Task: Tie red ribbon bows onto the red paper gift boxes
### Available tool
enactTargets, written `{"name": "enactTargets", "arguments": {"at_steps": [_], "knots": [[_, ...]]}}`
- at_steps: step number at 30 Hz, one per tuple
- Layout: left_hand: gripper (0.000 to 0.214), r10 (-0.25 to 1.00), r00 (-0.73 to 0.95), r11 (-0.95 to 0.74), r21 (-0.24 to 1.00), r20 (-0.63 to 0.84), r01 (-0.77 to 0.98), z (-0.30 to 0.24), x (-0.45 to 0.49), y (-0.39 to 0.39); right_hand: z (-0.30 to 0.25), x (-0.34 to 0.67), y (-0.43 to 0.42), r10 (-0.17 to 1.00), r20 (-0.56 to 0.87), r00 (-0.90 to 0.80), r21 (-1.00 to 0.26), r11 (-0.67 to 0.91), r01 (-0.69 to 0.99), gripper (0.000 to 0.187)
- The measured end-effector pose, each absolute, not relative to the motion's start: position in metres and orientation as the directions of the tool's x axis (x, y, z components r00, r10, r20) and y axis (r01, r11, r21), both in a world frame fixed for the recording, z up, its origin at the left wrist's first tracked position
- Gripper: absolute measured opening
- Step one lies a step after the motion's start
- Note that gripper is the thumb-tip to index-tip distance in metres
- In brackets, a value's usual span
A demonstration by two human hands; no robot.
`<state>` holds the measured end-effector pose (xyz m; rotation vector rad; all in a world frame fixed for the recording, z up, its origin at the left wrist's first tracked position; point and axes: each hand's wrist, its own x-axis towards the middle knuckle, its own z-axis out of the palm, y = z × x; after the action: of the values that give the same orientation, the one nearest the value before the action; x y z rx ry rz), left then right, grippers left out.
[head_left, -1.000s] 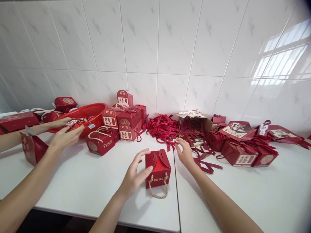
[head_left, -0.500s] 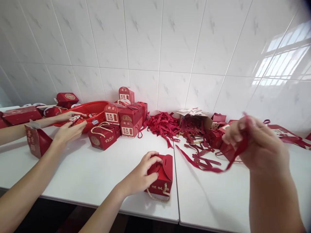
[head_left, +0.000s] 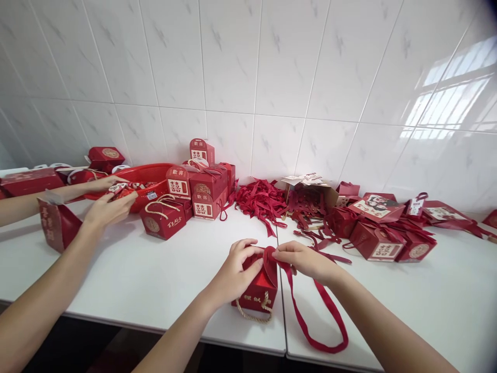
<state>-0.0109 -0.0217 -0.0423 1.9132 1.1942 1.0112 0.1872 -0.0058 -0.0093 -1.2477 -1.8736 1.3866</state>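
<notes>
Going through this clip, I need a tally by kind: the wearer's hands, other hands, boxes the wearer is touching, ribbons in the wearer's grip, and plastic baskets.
Wearer's hands: 2 (left hand, right hand)
Other hands: 2 (nearer hand, farther hand)
Touched box: 1
Gripped ribbon: 1
Red basket: 1
Total: 7

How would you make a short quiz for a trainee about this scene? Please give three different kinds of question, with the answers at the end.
1. True or false: the right hand holds a red ribbon at the top of the red box.
2. What colour is the rope handle of the box where the left hand rests? a) black b) beige c) blue
3. What lies just left of the open carton near the wall?

Key: 1. true; 2. b; 3. a heap of red ribbons.
</notes>
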Motion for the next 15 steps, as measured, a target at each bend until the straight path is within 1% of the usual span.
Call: {"name": "enactTargets", "arguments": {"at_steps": [3, 6, 7, 9, 11, 12, 14, 15], "knots": [[0.022, 0.926, 0.274, -0.36, 0.831, 0.26, 0.424, -0.041, -0.01, -0.021, -0.01, 0.182, -0.003, 0.865, -0.122, -0.487, -0.908, 0.101, 0.406, 0.032], [0.013, 0.927, 0.246, -0.367, 0.83, 0.285, 0.42, -0.039, -0.008, -0.021, -0.011, 0.178, -0.003, 0.878, -0.098, -0.468, -0.823, 0.193, 0.534, 0.033], [0.012, 0.927, 0.236, -0.368, 0.834, 0.293, 0.411, -0.037, -0.007, -0.022, -0.011, 0.178, -0.003, 0.901, -0.054, -0.43, -0.779, 0.231, 0.582, 0.032], [0.011, 0.924, 0.223, -0.377, 0.843, 0.311, 0.385, -0.034, -0.007, -0.022, -0.008, 0.178, -0.004, 0.935, 0.1, -0.341, -0.704, 0.308, 0.639, 0.029], [0.012, 0.915, 0.216, -0.398, 0.845, 0.339, 0.358, -0.029, -0.006, -0.022, -0.005, 0.177, -0.003, 0.92, 0.235, -0.315, -0.69, 0.386, 0.612, 0.027], [0.012, 0.908, 0.207, -0.415, 0.841, 0.363, 0.346, -0.027, -0.006, -0.021, -0.003, 0.176, -0.003, 0.904, 0.261, -0.34, -0.711, 0.418, 0.566, 0.028], [0.011, 0.889, 0.176, -0.458, 0.828, 0.423, 0.323, -0.02, -0.006, -0.019, 0.0, 0.172, 0.0, 0.868, 0.238, -0.435, -0.789, 0.434, 0.435, 0.031], [0.011, 0.876, 0.157, -0.482, 0.82, 0.456, 0.309, -0.017, -0.006, -0.019, 0.001, 0.17, 0.001, 0.853, 0.209, -0.479, -0.836, 0.409, 0.365, 0.032]]}}
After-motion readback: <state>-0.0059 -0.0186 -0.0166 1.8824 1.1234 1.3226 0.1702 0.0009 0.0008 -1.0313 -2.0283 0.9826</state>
